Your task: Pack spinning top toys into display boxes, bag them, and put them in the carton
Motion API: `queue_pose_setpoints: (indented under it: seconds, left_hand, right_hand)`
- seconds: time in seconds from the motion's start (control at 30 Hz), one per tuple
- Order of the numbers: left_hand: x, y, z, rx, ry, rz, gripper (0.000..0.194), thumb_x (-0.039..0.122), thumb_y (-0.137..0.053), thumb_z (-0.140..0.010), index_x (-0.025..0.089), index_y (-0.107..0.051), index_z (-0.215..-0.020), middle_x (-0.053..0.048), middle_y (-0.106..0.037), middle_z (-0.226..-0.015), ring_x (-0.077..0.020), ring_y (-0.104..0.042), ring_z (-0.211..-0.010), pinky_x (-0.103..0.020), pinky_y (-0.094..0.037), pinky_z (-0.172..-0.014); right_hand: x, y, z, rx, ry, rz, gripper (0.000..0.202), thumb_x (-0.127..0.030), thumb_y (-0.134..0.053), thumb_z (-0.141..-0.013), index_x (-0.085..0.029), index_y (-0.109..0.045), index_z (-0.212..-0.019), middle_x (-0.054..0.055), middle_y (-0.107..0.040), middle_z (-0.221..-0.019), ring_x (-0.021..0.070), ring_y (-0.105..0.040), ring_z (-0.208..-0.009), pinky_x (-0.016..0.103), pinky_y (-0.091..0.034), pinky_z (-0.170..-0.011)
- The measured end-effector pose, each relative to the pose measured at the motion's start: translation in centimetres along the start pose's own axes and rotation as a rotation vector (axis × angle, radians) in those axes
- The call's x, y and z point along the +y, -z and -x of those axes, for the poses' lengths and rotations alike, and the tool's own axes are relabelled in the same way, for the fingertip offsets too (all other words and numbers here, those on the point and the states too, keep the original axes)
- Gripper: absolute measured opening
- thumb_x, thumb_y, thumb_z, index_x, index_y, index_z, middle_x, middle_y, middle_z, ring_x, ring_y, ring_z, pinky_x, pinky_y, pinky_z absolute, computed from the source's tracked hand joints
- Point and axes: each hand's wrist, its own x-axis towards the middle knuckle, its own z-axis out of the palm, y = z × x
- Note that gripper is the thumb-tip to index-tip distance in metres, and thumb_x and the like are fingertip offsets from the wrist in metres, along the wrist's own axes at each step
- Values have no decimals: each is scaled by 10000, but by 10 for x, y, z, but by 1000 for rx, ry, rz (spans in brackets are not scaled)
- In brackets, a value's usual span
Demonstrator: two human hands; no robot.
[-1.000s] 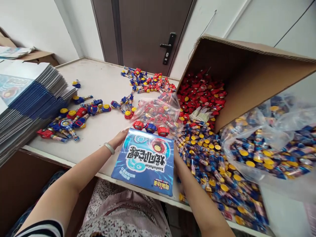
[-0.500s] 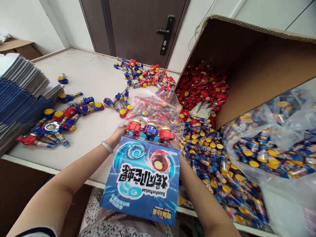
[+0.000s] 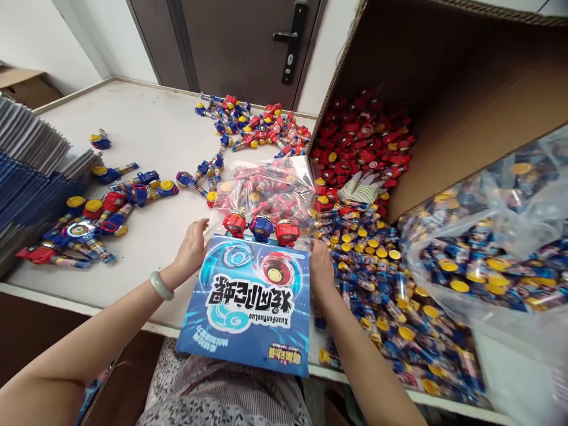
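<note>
A blue printed display box lies in front of me at the table's front edge, its lettering upside down to me. Three spinning-top toys, red, blue and red, line its far edge. Crinkled clear plastic film spreads beyond them, over more red toys. My left hand is beside the box's far left corner, thumb and fingers apart, close to the film. Against the right edge, my right hand has its fingers curled at the far corner; its fingertips are partly hidden.
Blue-and-grey flat cartons are stacked at left, beside loose toys. More toys lie at the back. A tipped cardboard box holds red toys and a striped glove. Yellow-capped tubes and a clear bag are at right.
My left hand has drawn back leftward from the box's far corner, and its fingers have come apart. The right hand stays at the right edge. The view has shifted slightly.
</note>
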Motion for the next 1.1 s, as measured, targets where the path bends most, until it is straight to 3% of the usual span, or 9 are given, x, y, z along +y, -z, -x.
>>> queue_pose_setpoints:
  seconds: [0.1,0.17,0.27,0.33,0.47,0.63,0.77,0.9,1.1]
  left_hand:
    - [1,1,-30,-118,-158,-101,316,339,-517,-893,150,-642,-1113,-142,-650,-1055,-275,-604,-997,-436,-498,-929]
    - [2,-4,-52,-170,-68,-55,251,290,-497,-881,168,-668,-1017,-73,-646,-850,-219,-594,-811,-351,-487,-790]
    - [3,-11,-77,-91,89,103,246,266,-553,-820,183,-658,-1027,2,-578,-697,-160,-542,-661,-277,-423,-667]
    - [5,-13,-86,-68,66,195,292,262,-589,-793,187,-634,-1071,25,-548,-678,-143,-521,-627,-262,-407,-645]
    - [14,-10,-90,-21,11,179,367,231,-583,-805,174,-585,-1167,28,-527,-680,-149,-517,-616,-257,-388,-617]
    - [27,2,-73,71,-97,43,126,268,-565,-875,170,-641,-904,-57,-647,-838,-179,-584,-750,-281,-448,-715]
    - [38,12,-48,129,-248,56,154,299,-522,-952,180,-613,-915,-54,-653,-868,-167,-590,-765,-278,-465,-722]
    - [41,23,-21,187,-397,2,118,251,-513,-979,190,-579,-903,-36,-634,-816,-147,-582,-720,-267,-463,-677]
    - [36,33,22,219,-617,-73,166,113,-493,-968,199,-563,-1090,-57,-659,-896,-158,-626,-791,-274,-512,-697]
  right_hand:
    - [-9,12,-27,-69,44,-1,344,-250,-485,-927,-177,-660,-1214,166,-676,-1233,283,-604,-1147,412,-448,-986]
    - [-13,14,-45,-149,-37,-134,264,-259,-501,-912,-200,-699,-1077,129,-726,-1112,262,-640,-1041,378,-459,-917]
    - [-14,9,-62,-189,-233,-370,232,-331,-484,-912,-206,-678,-885,76,-745,-872,219,-659,-819,312,-467,-746]
    - [-14,5,-67,-201,-286,-434,302,-384,-443,-929,-211,-637,-777,47,-709,-712,198,-638,-687,287,-449,-659]
    - [-17,5,-72,-168,-298,-466,349,-459,-409,-942,-223,-655,-871,25,-681,-649,200,-616,-646,285,-414,-623]
    - [-27,11,-70,68,-184,-358,380,-448,-377,-933,-216,-667,-851,88,-700,-842,221,-608,-807,303,-415,-686]
    - [-35,18,-54,247,-119,-381,368,-442,-392,-937,-205,-671,-903,99,-688,-935,222,-622,-887,328,-464,-764]
    - [-39,30,-22,318,-110,-412,317,-463,-454,-943,-204,-637,-946,75,-686,-884,206,-625,-784,334,-492,-724]
    - [-36,39,25,445,208,-386,120,-261,-487,-953,-233,-603,-949,77,-712,-901,210,-696,-851,356,-555,-761]
